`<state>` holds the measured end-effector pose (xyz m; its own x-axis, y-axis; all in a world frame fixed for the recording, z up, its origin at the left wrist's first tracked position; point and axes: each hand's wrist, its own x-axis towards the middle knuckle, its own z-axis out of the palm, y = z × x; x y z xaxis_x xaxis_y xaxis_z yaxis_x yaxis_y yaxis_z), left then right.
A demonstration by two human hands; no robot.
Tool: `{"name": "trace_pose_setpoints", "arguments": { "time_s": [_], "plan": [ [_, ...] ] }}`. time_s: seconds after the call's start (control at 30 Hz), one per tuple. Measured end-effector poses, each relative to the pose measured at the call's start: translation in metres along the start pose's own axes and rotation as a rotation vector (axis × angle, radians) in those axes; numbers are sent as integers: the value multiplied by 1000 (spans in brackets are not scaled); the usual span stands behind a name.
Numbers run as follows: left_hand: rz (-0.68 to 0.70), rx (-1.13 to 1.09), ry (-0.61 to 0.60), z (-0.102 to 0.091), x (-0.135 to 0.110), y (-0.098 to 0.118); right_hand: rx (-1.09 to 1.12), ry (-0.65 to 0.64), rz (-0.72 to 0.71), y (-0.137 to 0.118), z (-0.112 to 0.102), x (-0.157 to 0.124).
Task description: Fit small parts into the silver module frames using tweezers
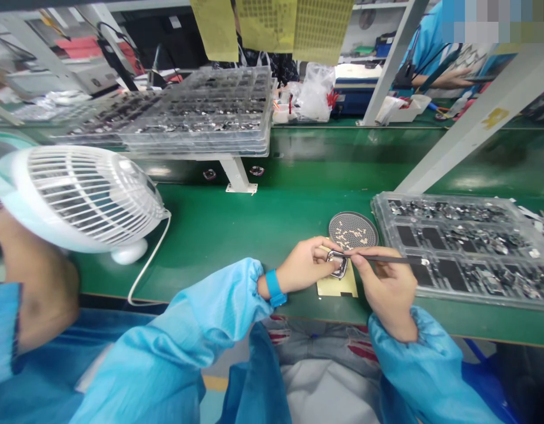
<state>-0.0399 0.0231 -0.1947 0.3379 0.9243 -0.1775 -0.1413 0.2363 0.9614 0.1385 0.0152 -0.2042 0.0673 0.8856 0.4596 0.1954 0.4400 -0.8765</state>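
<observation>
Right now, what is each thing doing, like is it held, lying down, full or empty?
left hand, closed on the small metal frame.
right hand, pinching the thin black tool, tip at the frame.
small metal frame, held over the yellow card.
yellow card, lying flat on the green table.
round mesh dish, flat, small pale pieces on it.
clear tray, partly filled.
fan, upright; spinning or not, cannot tell.

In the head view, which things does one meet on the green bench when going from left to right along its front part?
White fan → left hand → small square frame that it holds → right hand with a thin dark tool → clear parts tray.
</observation>
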Motion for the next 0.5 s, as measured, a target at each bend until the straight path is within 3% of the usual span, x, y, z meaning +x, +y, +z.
{"name": "trace_pose_setpoints", "arguments": {
  "time_s": [0.3, 0.5],
  "plan": [
    [85, 101, -38, 0, -2, -4, 89, 50, 223, -8, 1, 6],
    [310, 644, 74, -1, -10, 4, 134, -15, 339, -22, -6, 12]
  ]
}}
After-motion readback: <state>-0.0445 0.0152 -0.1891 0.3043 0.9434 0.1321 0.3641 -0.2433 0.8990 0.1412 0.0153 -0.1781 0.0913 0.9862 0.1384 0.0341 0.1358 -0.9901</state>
